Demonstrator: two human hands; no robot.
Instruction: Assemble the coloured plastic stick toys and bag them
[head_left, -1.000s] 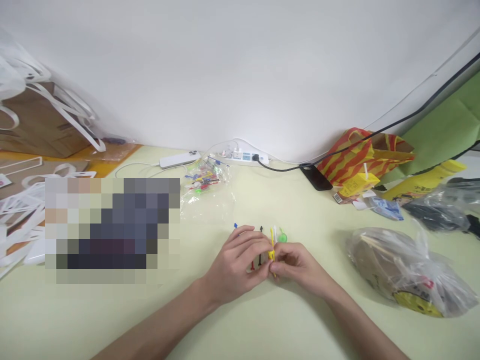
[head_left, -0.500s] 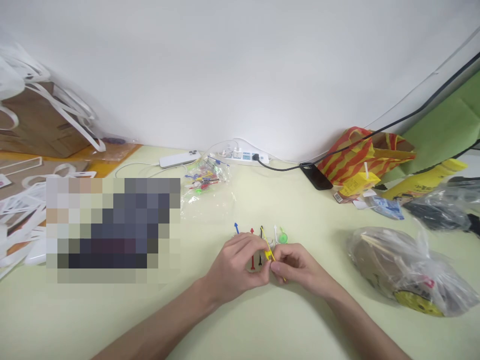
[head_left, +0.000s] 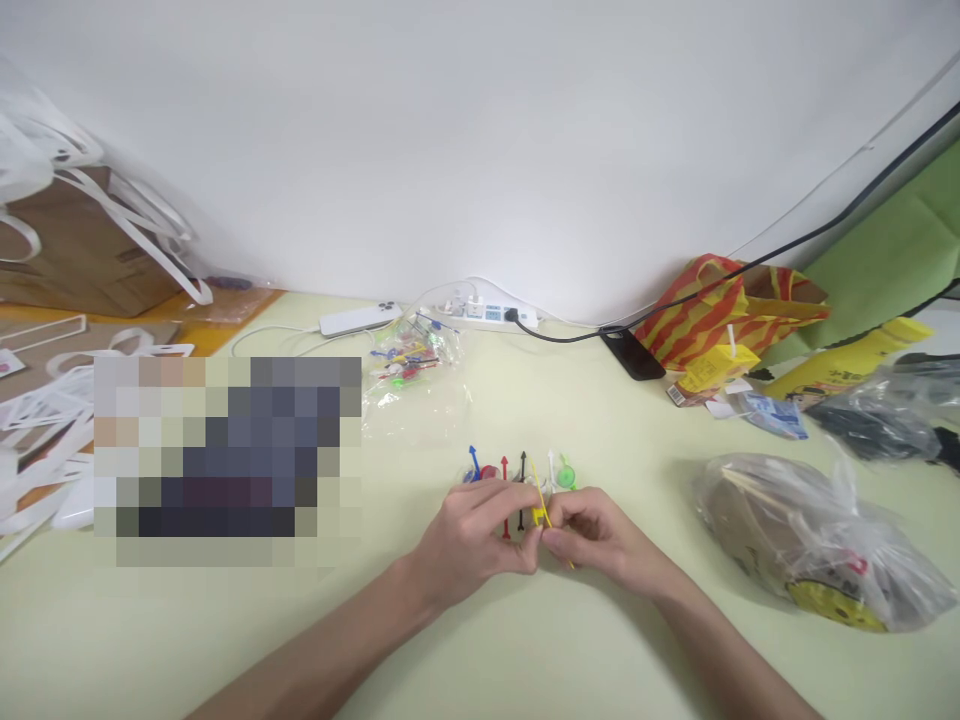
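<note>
Between my two hands is a small yellow plastic piece (head_left: 539,516) with a long thin yellow rod, tilted across my fingertips. My left hand (head_left: 480,530) pinches its left side with thumb and fingers. My right hand (head_left: 604,535) is closed, thumb against forefinger, on the rod's lower part. Just beyond the hands stand a blue arrow (head_left: 473,458), a red arrow (head_left: 505,465), a black arrow (head_left: 523,463) and a white arrow (head_left: 551,465). A green round piece (head_left: 566,477) lies to their right. My left hand partly covers the lower ends of some pieces.
A clear bag of coloured plastic parts (head_left: 412,365) lies behind the hands. Near the wall are a power strip (head_left: 491,314) and a black phone (head_left: 634,354). A plastic-wrapped bundle (head_left: 817,540) sits at the right, a blurred-out patch (head_left: 247,450) at the left.
The yellow rod has tipped slightly, and its upper end has moved a little right and down. My left hand has shifted slightly, showing more of the blue and red pieces behind it.
</note>
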